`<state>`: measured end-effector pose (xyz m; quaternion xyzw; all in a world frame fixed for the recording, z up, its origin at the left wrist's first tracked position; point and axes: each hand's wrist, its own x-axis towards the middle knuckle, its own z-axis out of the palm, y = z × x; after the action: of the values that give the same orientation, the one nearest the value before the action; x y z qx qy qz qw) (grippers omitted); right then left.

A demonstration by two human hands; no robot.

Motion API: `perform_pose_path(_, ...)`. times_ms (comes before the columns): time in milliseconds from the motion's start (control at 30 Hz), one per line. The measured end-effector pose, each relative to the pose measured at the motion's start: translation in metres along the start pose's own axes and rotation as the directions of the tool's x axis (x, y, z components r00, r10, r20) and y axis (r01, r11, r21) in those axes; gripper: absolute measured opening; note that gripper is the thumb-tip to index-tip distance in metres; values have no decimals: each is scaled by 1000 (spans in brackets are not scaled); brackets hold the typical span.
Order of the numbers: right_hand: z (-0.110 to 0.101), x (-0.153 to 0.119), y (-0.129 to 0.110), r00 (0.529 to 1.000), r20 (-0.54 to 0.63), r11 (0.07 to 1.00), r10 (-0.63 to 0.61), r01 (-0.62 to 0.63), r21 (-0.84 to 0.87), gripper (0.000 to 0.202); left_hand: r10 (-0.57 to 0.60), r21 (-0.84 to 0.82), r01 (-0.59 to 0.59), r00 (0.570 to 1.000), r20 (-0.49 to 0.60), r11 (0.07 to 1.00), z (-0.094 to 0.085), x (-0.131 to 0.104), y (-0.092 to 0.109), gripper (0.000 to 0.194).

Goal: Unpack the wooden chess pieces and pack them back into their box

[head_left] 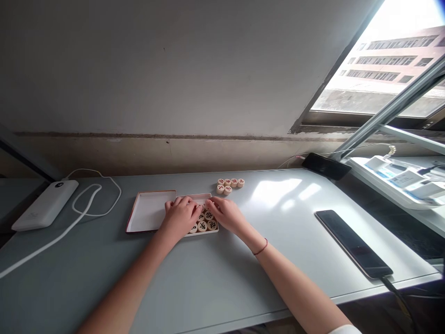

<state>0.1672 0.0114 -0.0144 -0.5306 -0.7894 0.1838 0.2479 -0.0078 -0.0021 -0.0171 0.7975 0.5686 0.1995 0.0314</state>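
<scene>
A shallow white box (216,230) holds several round wooden pieces (202,226) with dark characters on top. My left hand (181,214) lies over the left side of the box, its fingers bent down among the pieces. On the right side, my right hand (225,212) reaches over the rim with its fingertips at the pieces. What either hand holds, if anything, is hidden. Left of the box lies an open white lid (148,211) with a red edge. Behind the box, several more round pieces (227,182) are grouped on the table.
On the grey table (208,287) a white power bank (47,204) and looped white cable (81,214) lie left. A phone (353,243) with a cable lies right. Farther back are a black device (326,166) and a white tray (399,183), near a metal frame. The wall stands behind.
</scene>
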Motion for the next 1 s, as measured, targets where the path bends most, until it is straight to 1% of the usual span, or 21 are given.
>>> perform_pose_path(67,1,0,0,1000,6,1000,8,-9,10,36,-21,-17,21,1000,-12,1000,1,1,1,20)
perform_pose_path(167,-2,0,-2,999,25,998,33,-34,46,34,-44,-87,43,999,-18,995,-1,2,3,16)
perform_pose_path(200,-4,0,-3,999,12,997,47,-47,62,32,-50,-109,48,999,-17,993,-2,3,4,14)
perform_pose_path(267,-7,0,-6,997,-61,995,56,-50,91,25,-68,-144,62,997,-40,988,-5,4,5,11)
perform_pose_path(300,-9,-1,-7,993,-109,994,39,-28,102,23,-81,-169,68,994,-68,983,-8,5,6,9)
perform_pose_path(367,-10,-2,-9,983,-180,991,-44,65,118,28,-102,-264,67,987,-124,962,-14,7,8,9)
perform_pose_path(433,-8,-4,-12,964,-221,976,-145,176,129,30,-121,-400,60,984,-129,914,-19,8,11,12)
perform_pose_path(500,-6,-5,-14,940,-272,962,-208,247,116,25,-137,-529,78,988,-74,845,-23,8,15,16)
perform_pose_path(533,-6,-5,-14,928,-297,959,-227,266,98,22,-151,-584,96,987,-46,806,-24,8,16,18)
perform_pose_path(600,-10,-4,-10,910,-347,963,-229,263,53,20,-207,-682,123,977,-43,721,-24,8,19,20)
perform_pose_path(633,-15,-2,-6,904,-376,972,-203,232,32,20,-251,-730,126,966,-64,672,-23,8,20,20)
perform_pose_path(667,-20,0,0,900,-410,985,-151,173,16,20,-302,-775,122,949,-93,621,-22,8,21,21)
perform_pose_path(733,-33,4,17,887,-460,1000,21,-28,-9,18,-390,-843,93,909,-146,530,-21,8,19,23)
perform_pose_path(767,-39,6,27,883,-454,988,121,-149,-28,16,-413,-861,82,897,-155,502,-20,9,17,24)
perform_pose_path(800,-43,7,38,882,-423,965,208,-255,-57,14,-424,-871,77,892,-157,486,-19,10,15,24)
perform_pose_path(833,-46,9,47,889,-370,944,269,-320,-82,13,-424,-873,79,893,-153,481,-18,10,13,24)
perform_pose_path(867,-48,10,56,898,-309,927,313,-360,-108,12,-416,-871,84,898,-145,485,-17,11,12,23)
perform_pose_path(933,-48,11,66,916,-200,914,349,-380,-144,14,-392,-855,100,911,-126,508,-15,11,10,23)
perform_pose_path(967,-48,12,67,918,-172,911,356,-382,-154,14,-378,-843,106,918,-121,528,-14,11,10,24)
perform_pose_path(1000,-48,12,64,919,-169,910,357,-383,-158,15,-359,-824,107,925,-123,556,-13,11,11,25)
